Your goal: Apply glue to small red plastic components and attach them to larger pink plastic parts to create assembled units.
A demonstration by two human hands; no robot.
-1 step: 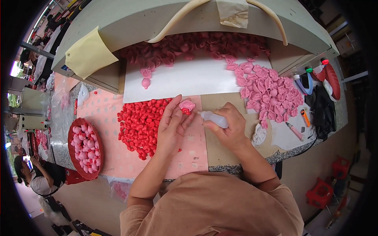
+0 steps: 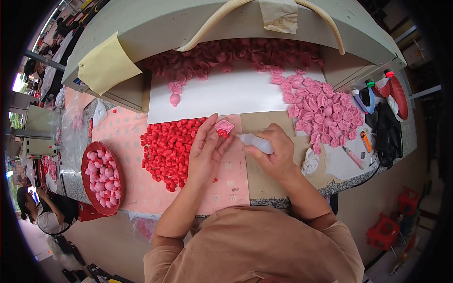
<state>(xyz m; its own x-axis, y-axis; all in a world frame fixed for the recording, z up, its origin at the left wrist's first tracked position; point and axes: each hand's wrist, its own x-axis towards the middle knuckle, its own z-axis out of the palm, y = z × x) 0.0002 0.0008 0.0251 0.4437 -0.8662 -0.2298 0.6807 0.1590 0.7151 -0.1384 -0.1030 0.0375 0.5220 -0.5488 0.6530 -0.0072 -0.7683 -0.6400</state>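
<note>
My left hand point(image 2: 204, 151) holds a pink piece point(image 2: 224, 125) at its fingertips, and my right hand point(image 2: 278, 151) grips a translucent squeeze bottle point(image 2: 258, 142), nozzle just beside that piece, contact unconfirmed. I judge a still left pinch and light, metered pressure advisable. Red pieces point(image 2: 165, 153) crowd my left fingers; bare brown sheet point(image 2: 264, 184) nearer me, below my right fingers, offers room.

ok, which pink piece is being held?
The pink piece in the left hand, red part at its lower edge, near the white bottle in the right hand; the other pink pieces are in neither hand.
</note>
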